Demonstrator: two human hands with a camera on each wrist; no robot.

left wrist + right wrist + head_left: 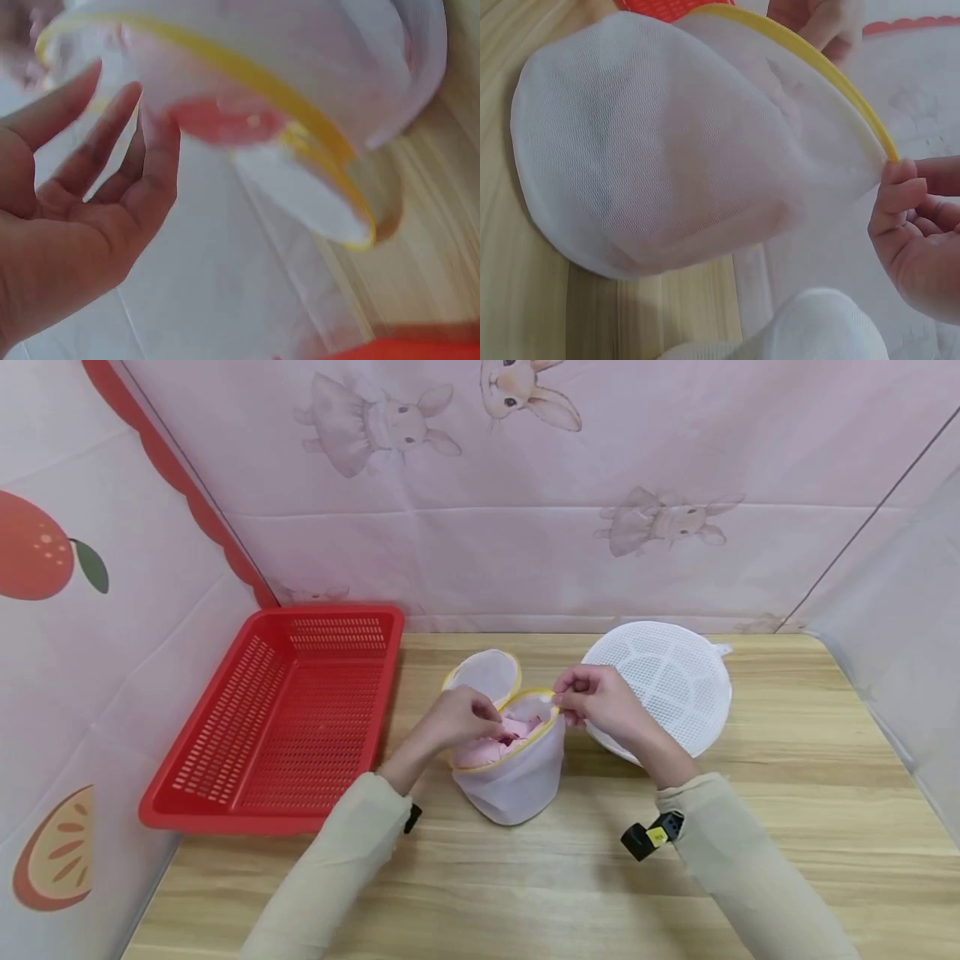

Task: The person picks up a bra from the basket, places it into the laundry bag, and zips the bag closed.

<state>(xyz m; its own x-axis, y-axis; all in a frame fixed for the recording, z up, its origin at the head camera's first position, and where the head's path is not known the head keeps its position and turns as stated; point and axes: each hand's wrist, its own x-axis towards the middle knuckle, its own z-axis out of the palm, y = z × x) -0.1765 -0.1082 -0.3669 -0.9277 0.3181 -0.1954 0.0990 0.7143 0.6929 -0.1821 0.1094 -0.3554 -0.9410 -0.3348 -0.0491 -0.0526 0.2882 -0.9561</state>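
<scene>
A white mesh laundry bag with a yellow zipper edge stands upright on the table, its round lid folded back at the rear. Pink fabric with some darker red lies inside. My right hand pinches the right side of the yellow rim between thumb and fingers, also plain in the right wrist view. Over the bag's mouth is my left hand; in the left wrist view its fingers are extended, thumb apart, with nothing between them. Whether those fingertips touch the fabric I cannot tell.
A red plastic basket sits on the left of the wooden table. To the right, partly behind my right hand, lies a round white mesh piece. Printed curtains hang along the back and sides.
</scene>
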